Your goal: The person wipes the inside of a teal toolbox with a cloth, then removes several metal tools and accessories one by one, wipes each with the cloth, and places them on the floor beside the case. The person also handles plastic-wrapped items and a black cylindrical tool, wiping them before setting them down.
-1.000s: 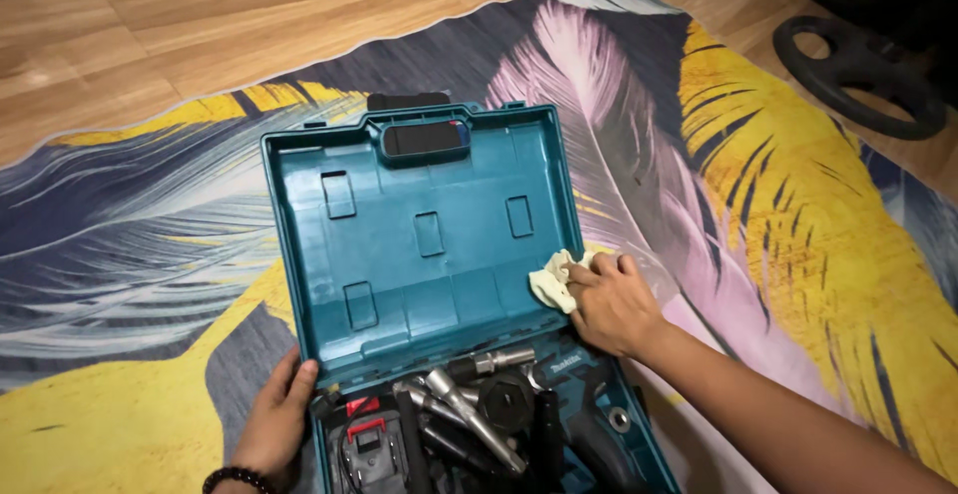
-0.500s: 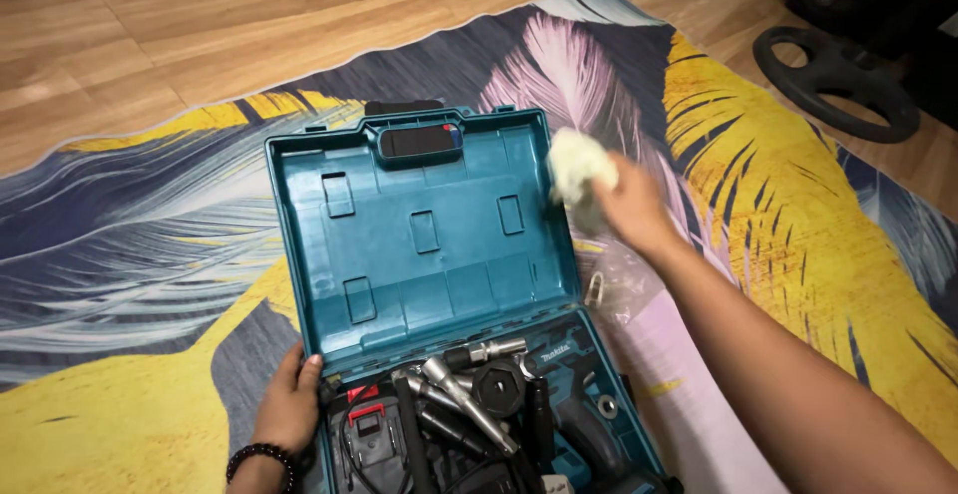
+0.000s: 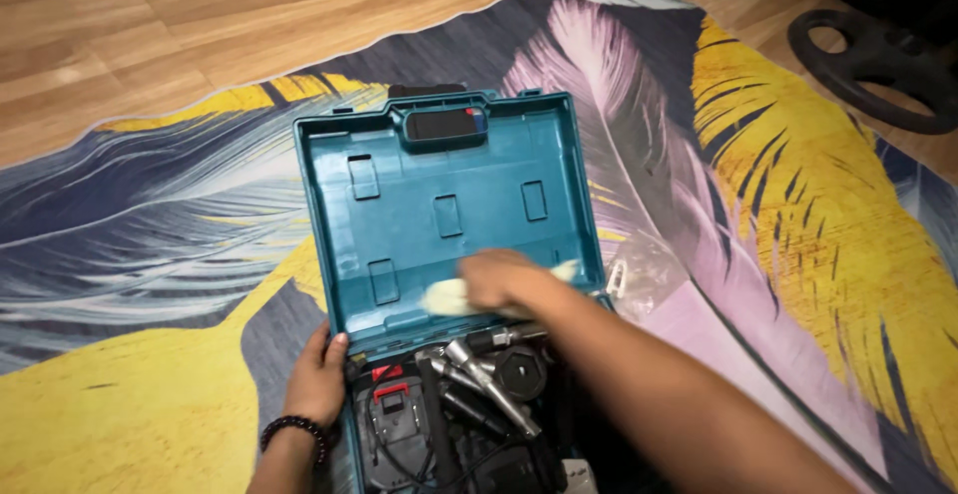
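**Two hands, one cloth, one open tool box**

The right hand (image 3: 499,279) is blurry, so its fingers are hard to see one by one. They are curled over a pale yellow cloth (image 3: 449,297) and press it on the inside of the lid (image 3: 399,225), low down near the hinge. Part of the cloth is hidden under the hand; one end sticks out to the left and a bit shows on the right.

The right arm crosses the bottom half of the blue-green tool box (image 3: 351,424) and hides the tools on that side. The bottom edge of the picture cuts the box off too.

The left hand (image 3: 317,379) holds the box's left edge, fingers flat and close together. It wears one dark bead bracelet (image 3: 292,426).

In the box you can count two shiny metal sockets (image 3: 479,374), one dark round piece (image 3: 519,369) and one black battery with red clips (image 3: 394,424). The rest is too dark to tell.

The lid has four small raised rectangles and one dark handle (image 3: 442,123).

The box sits on one feather rug (image 3: 758,205). One black ring (image 3: 878,50), partly cut off, lies on the wood floor (image 3: 150,25).
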